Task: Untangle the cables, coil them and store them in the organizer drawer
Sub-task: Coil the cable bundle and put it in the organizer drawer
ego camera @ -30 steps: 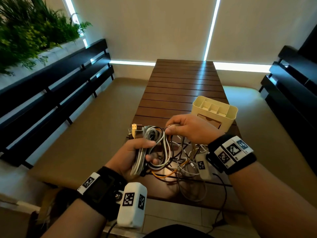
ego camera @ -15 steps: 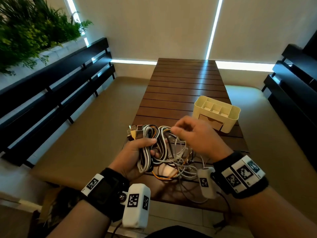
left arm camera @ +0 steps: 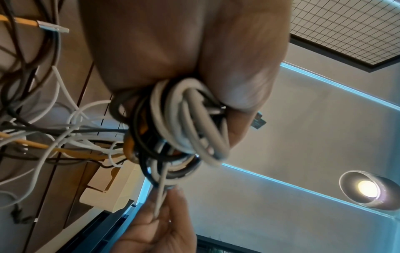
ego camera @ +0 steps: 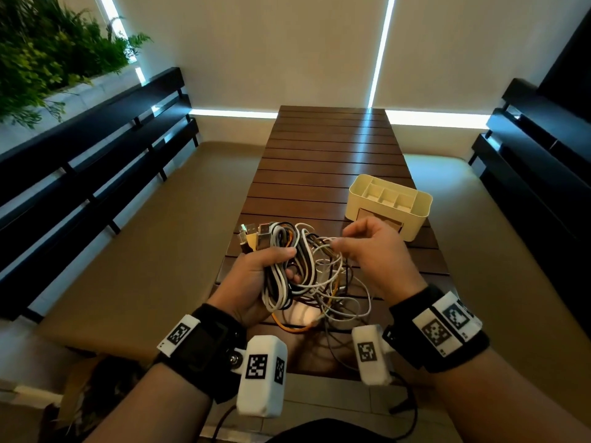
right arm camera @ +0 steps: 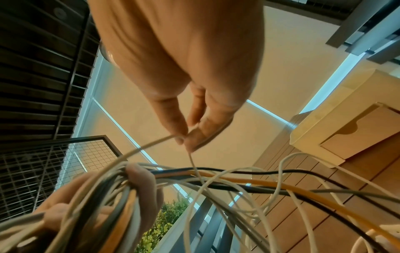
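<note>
A tangled bundle of white, grey, black and orange cables [ego camera: 287, 266] hangs above the near end of the slatted wooden table [ego camera: 323, 161]. My left hand [ego camera: 256, 270] grips the bundle's coiled part [left arm camera: 186, 119], with USB plugs [ego camera: 256, 235] sticking up past the thumb. My right hand [ego camera: 367, 247] pinches a thin white cable [right arm camera: 151, 145] between thumb and fingertips, just right of the bundle. Loose strands [ego camera: 335, 308] trail down onto the table. The cream organizer [ego camera: 388, 206], with open top compartments and a shut drawer [right arm camera: 357, 135] in its front, stands behind my right hand.
Dark slatted benches [ego camera: 96, 148] run along both sides of the table, with tan cushions [ego camera: 144, 251] below. Plants [ego camera: 48, 49] stand at the far left. The far half of the table holds nothing I can see.
My right hand has pulled a thin white strand out of the bundle and moved right and slightly nearer. The left hand keeps its grip, and the bundle hangs a little looser.
</note>
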Available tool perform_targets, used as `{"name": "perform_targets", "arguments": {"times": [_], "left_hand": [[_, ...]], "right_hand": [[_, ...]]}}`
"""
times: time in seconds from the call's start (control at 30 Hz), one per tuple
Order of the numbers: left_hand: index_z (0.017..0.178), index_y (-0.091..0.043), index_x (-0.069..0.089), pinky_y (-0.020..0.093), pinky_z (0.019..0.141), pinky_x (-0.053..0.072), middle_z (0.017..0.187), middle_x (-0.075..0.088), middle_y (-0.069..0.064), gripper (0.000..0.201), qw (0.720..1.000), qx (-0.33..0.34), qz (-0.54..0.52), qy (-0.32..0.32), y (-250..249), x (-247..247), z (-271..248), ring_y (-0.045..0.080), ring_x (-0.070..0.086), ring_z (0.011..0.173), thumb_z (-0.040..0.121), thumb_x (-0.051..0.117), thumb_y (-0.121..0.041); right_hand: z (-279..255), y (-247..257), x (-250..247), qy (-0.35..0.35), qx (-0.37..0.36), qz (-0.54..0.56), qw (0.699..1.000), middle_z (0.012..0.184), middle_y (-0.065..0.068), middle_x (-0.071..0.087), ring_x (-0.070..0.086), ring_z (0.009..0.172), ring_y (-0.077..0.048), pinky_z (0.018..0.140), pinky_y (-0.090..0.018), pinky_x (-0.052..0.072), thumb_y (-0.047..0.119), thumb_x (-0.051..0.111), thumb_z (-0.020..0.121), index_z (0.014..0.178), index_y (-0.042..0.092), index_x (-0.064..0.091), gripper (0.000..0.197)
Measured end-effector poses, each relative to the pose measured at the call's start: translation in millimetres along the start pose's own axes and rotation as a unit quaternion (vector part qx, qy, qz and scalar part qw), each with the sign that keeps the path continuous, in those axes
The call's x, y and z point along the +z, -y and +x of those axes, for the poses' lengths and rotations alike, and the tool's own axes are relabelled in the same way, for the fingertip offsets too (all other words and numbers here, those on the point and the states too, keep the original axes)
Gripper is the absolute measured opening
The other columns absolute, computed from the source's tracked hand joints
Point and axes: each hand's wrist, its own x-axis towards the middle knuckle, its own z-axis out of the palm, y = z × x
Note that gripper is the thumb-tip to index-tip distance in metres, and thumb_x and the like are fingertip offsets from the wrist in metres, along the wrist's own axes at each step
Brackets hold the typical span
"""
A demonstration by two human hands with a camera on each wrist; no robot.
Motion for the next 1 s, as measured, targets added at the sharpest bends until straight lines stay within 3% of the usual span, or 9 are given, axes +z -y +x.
{"name": "perform_targets", "arguments": {"times": [0.17, 0.27, 0.33, 0.5, 0.67, 0.77, 0.83, 0.93, 1.0], "left_hand": [[0.116, 0.004, 0.066, 0.028, 0.062, 0.053, 0.067, 0.058, 0.007, 0.040, 0.999, 0.007, 0.015, 0.027, 13, 12, 7, 0.017, 0.053, 0.060, 0.078, 0.069, -0.010], [0.116, 0.002, 0.065, 0.027, 0.063, 0.053, 0.069, 0.061, 0.005, 0.038, 0.999, -0.003, 0.005, 0.044, 18, 21, 11, 0.015, 0.053, 0.060, 0.081, 0.066, -0.012], [0.118, 0.001, 0.062, 0.026, 0.062, 0.052, 0.071, 0.061, 0.004, 0.035, 0.998, -0.006, -0.014, 0.055, 19, 24, 13, 0.011, 0.052, 0.059, 0.085, 0.062, -0.011], [0.122, 0.000, 0.061, 0.027, 0.068, 0.050, 0.067, 0.056, 0.004, 0.042, 0.997, -0.034, -0.039, 0.060, 18, 17, 20, 0.015, 0.045, 0.068, 0.082, 0.063, -0.014], [0.104, -0.004, 0.071, 0.032, 0.067, 0.054, 0.075, 0.058, 0.010, 0.028, 0.996, -0.054, -0.008, 0.076, 20, 17, 21, 0.019, 0.060, 0.065, 0.077, 0.069, -0.013], [0.105, -0.004, 0.069, 0.033, 0.066, 0.056, 0.078, 0.061, 0.011, 0.027, 0.995, -0.055, 0.013, 0.081, 17, 16, 22, 0.019, 0.064, 0.064, 0.078, 0.070, -0.010], [0.104, -0.003, 0.069, 0.035, 0.065, 0.058, 0.077, 0.065, 0.011, 0.022, 0.994, -0.053, 0.021, 0.089, 14, 14, 21, 0.020, 0.067, 0.066, 0.083, 0.066, -0.007], [0.121, -0.001, 0.065, 0.042, 0.079, 0.058, 0.100, 0.071, 0.019, 0.036, 0.992, -0.053, 0.030, 0.109, 10, 14, 19, 0.028, 0.071, 0.088, 0.086, 0.062, -0.006], [0.126, -0.002, 0.064, 0.046, 0.086, 0.056, 0.110, 0.069, 0.022, 0.042, 0.992, -0.052, 0.037, 0.110, 10, 13, 19, 0.032, 0.070, 0.098, 0.084, 0.062, -0.010]], "right_hand": [[-1, 4, 3, -0.070, -0.063, 0.037, 0.995, 0.085, -0.006, 0.068, 0.067, 0.078, -0.023, 0.074, -0.039, 0.060, 0.020, 0.082, 0.080, 0.087, 0.017, 0.064, 0.020], [-7, 3, 5, -0.042, -0.060, 0.034, 0.997, 0.087, -0.009, 0.072, 0.070, 0.082, -0.032, 0.075, -0.052, 0.061, 0.025, 0.080, 0.083, 0.086, 0.020, 0.068, 0.014], [-11, 2, 1, -0.018, -0.056, 0.033, 0.998, 0.088, -0.008, 0.074, 0.072, 0.083, -0.030, 0.078, -0.055, 0.059, 0.026, 0.075, 0.087, 0.087, 0.019, 0.071, 0.008], [-15, -4, -11, 0.061, -0.051, 0.060, 0.995, 0.108, 0.001, 0.075, 0.069, 0.107, -0.019, 0.099, -0.052, 0.051, 0.008, 0.063, 0.093, 0.099, 0.014, 0.078, 0.017], [-15, -11, -12, 0.091, -0.100, 0.050, 0.990, 0.121, 0.003, 0.070, 0.062, 0.120, -0.015, 0.106, -0.048, 0.048, 0.003, 0.059, 0.096, 0.113, 0.009, 0.074, 0.024], [-16, -12, -9, 0.083, -0.098, 0.015, 0.992, 0.119, 0.010, 0.065, 0.059, 0.118, -0.009, 0.103, -0.045, 0.050, 0.010, 0.061, 0.096, 0.117, 0.015, 0.073, 0.025], [-19, -12, -7, 0.078, -0.089, -0.009, 0.993, 0.108, 0.007, 0.060, 0.059, 0.110, -0.013, 0.098, -0.047, 0.052, 0.015, 0.063, 0.095, 0.116, 0.024, 0.072, 0.025], [-22, -11, -5, 0.089, -0.086, -0.025, 0.992, 0.102, -0.002, 0.055, 0.058, 0.102, -0.026, 0.091, -0.051, 0.053, 0.019, 0.063, 0.095, 0.118, 0.027, 0.071, 0.026], [-23, -8, -6, 0.096, -0.094, -0.036, 0.990, 0.100, -0.002, 0.055, 0.058, 0.097, -0.024, 0.088, -0.042, 0.054, 0.019, 0.064, 0.095, 0.117, 0.025, 0.072, 0.025]]}}
